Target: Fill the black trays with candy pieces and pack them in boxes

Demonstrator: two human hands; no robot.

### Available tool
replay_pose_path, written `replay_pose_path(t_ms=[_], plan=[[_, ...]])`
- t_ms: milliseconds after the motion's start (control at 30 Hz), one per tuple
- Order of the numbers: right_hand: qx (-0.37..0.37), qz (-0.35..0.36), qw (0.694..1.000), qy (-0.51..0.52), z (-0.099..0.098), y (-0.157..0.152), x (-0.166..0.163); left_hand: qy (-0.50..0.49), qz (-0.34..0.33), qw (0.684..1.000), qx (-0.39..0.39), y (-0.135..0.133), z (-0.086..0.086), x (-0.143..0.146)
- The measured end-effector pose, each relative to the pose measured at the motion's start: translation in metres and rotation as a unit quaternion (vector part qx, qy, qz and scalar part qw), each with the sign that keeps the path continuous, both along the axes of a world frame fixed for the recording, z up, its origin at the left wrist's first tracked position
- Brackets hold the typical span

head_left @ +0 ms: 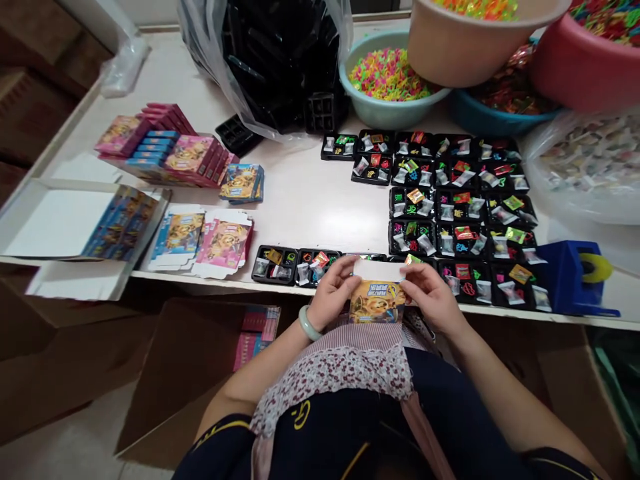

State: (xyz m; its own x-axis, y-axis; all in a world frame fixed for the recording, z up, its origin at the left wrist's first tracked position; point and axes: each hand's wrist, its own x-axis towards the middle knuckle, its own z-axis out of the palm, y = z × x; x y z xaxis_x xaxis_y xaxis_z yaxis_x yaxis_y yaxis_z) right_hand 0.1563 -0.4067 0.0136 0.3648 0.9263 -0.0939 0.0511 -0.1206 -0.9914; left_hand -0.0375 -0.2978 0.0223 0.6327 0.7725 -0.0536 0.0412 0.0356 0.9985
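Both my hands hold one small printed carton [376, 298] at the table's front edge, its white flap up. My left hand [332, 293] grips its left side, fingers curled round it. My right hand [431, 293] pinches its right side and top flap. Just beyond the carton lie black compartment trays [295, 265] filled with small wrapped items. A larger block of several filled black trays [460, 200] spreads over the table to the right.
Flat cartons [205, 240] and stacked finished boxes [165, 150] lie at left, beside an open white box [60, 223]. A bag of empty black trays [280, 60] and bowls of coloured bits [387, 73] stand at the back. A blue tape dispenser [575, 277] is at right. A cardboard box [200, 360] sits below.
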Motion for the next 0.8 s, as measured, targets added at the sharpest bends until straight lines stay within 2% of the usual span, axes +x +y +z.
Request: replay_pose_path(t_ms=[67,167,233,333,400,533,633,733,800], plan=[[-0.002,0.032,0.999,0.036,0.008,0.001,0.002,-0.011,-0.029,0.999,0.021,0.003,0.007,-0.002],[0.019,0.094,0.995,-0.006,0.019,-0.001,0.005,-0.015,-0.085,0.988,0.128,0.007,0.017,-0.006],[0.011,0.102,0.994,-0.032,0.025,-0.001,0.004,-0.018,-0.094,0.983,0.159,0.008,0.021,-0.005],[-0.014,0.076,0.996,-0.053,0.031,0.003,0.001,0.003,-0.052,0.990,0.132,0.007,0.024,0.001],[-0.011,0.084,0.993,-0.077,0.033,0.004,0.001,0.001,-0.044,0.991,0.127,0.007,0.024,0.004],[0.021,0.140,0.982,-0.126,0.036,-0.005,0.008,-0.054,-0.132,0.977,0.160,0.012,0.022,-0.004],[0.067,0.162,0.970,-0.168,0.033,-0.012,0.009,-0.042,-0.188,0.966,0.172,0.015,0.019,-0.014],[0.075,0.145,0.968,-0.192,0.031,-0.014,0.001,-0.005,-0.182,0.971,0.158,0.015,0.017,-0.015],[0.060,0.139,0.975,-0.163,0.032,-0.014,-0.001,0.005,-0.164,0.979,0.121,0.014,0.018,-0.013]])
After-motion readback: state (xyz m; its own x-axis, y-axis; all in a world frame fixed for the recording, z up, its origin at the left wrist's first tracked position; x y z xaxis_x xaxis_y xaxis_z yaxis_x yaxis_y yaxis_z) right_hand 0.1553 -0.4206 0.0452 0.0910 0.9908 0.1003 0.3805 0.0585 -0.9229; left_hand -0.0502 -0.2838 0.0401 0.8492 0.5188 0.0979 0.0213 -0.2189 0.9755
